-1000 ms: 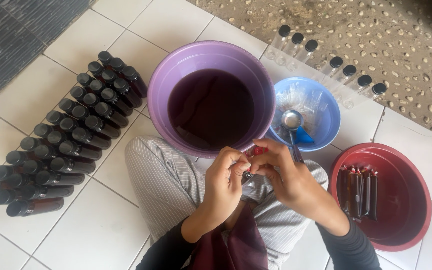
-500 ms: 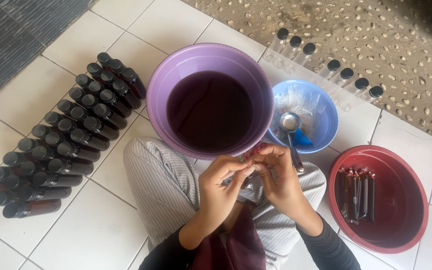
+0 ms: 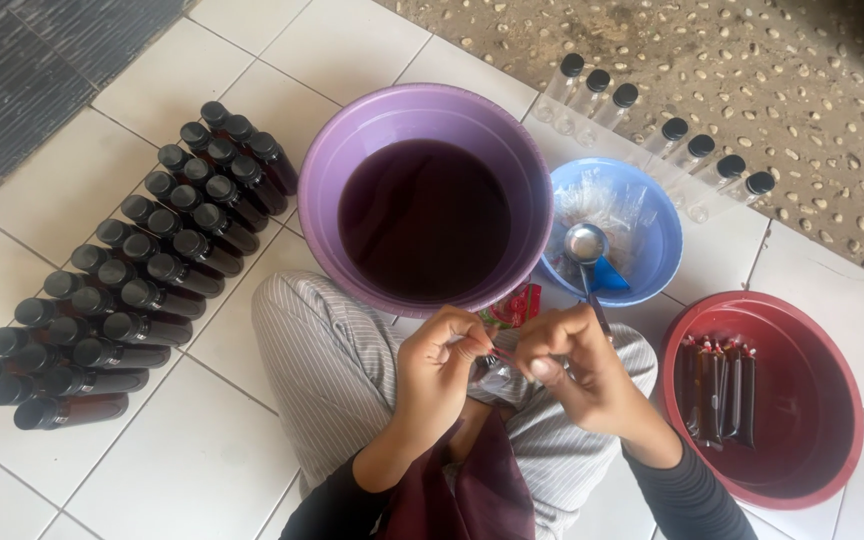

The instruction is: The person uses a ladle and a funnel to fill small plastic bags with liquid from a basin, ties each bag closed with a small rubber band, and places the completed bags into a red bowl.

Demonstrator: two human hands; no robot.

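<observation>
My left hand (image 3: 442, 365) and my right hand (image 3: 574, 372) meet above my lap, and both pinch the neck of a small plastic pouch (image 3: 497, 370) of dark red liquid with a red tie. Just beyond my hands stands a purple basin (image 3: 324, 160) filled with dark purple-red liquid. A blue bowl (image 3: 664, 240) to its right holds clear plastic bags and a metal ladle (image 3: 586, 245). A red basin (image 3: 812, 420) at my right holds several filled dark pouches (image 3: 717, 385).
Several rows of dark filled bottles (image 3: 142, 270) with black caps lie on the white tiles at my left. Several clear capped bottles (image 3: 672, 140) lie beyond the blue bowl, at the edge of pebbled ground. My striped trouser leg (image 3: 317, 370) is folded beneath my hands.
My hands have stayed together over my lap, with the fingers shifting slightly on the pouch neck. The camera view has drifted a little.
</observation>
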